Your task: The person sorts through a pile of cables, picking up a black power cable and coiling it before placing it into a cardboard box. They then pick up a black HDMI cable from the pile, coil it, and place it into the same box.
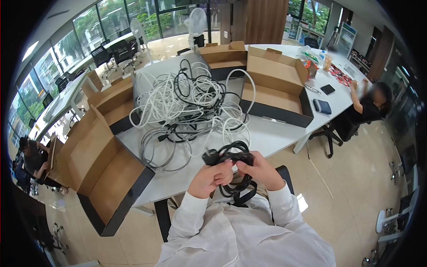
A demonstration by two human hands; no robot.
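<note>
Just off the table's near edge, a coiled black power cord (239,147) is held between both hands. My left hand (210,179) pinches the coil on its left side, below the dark plug (211,156). My right hand (261,171) grips the same bundle from the right, thumb pressed in near the middle. Loops of the cord hang beneath the fingers over my lap. Beyond the hands lies a large tangle of white cables (164,100), mixed with black cables (184,84) and a grey cable (149,158).
Open cardboard boxes surround the tangle: one at near left (111,191), one behind it (116,104), one at the back (222,62) and one at right (275,95). A wallet (322,107) and a phone (328,89) lie at right. People sit at both sides.
</note>
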